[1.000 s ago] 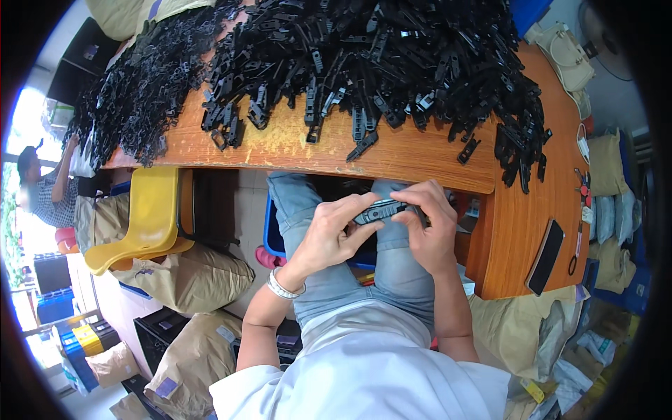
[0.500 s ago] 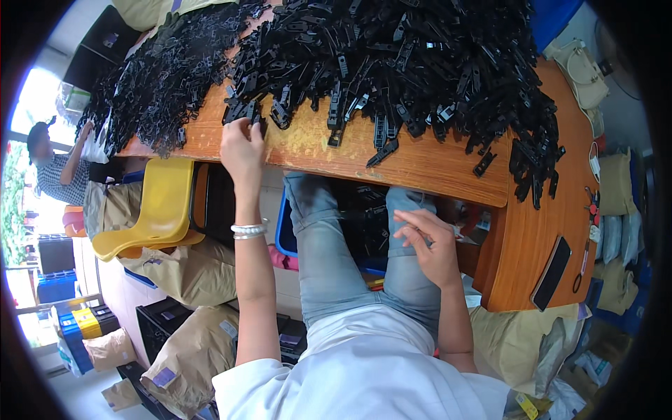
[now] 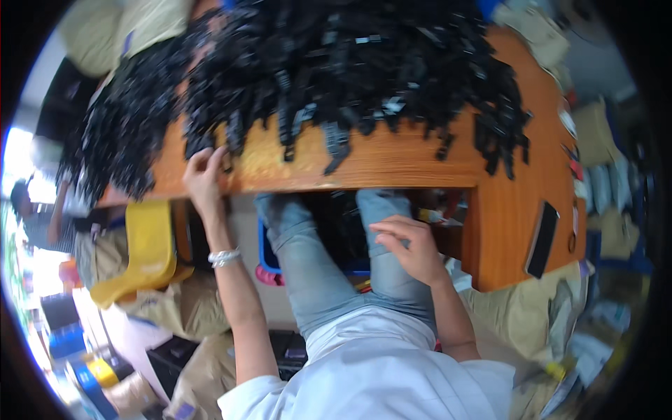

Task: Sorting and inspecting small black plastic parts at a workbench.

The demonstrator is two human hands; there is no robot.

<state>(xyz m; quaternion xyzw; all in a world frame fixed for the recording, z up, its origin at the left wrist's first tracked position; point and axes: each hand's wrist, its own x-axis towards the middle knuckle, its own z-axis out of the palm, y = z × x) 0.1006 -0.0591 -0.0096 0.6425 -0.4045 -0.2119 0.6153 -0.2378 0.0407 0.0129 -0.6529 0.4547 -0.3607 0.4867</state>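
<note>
A heap of black plastic clip-like parts (image 3: 329,77) covers the far side of the wooden table (image 3: 294,171). At the heap's near left edge, my left hand (image 3: 204,180) rests with bent fingers and thumb closing on the parts there. Blur and the fingers themselves hide what lies between them. A small dark part (image 3: 227,162) shows right beside the fingertips. My right hand (image 3: 413,246) hovers over my right thigh, below the table edge. Its fingers are loosely stretched, the thumb stands apart, and nothing shows in it.
A second heap of finer black parts (image 3: 126,133) lies on the left. On the table's right arm are a dark phone (image 3: 542,239) and scissors (image 3: 572,234). A yellow chair (image 3: 148,241) stands at left, near another person (image 3: 45,220). Beige sacks (image 3: 535,308) flank me.
The whole view has shifted and blurred, with the table sliding left. My left hand stays by the same edge of the heap. My right hand keeps its loose pose over the thigh.
</note>
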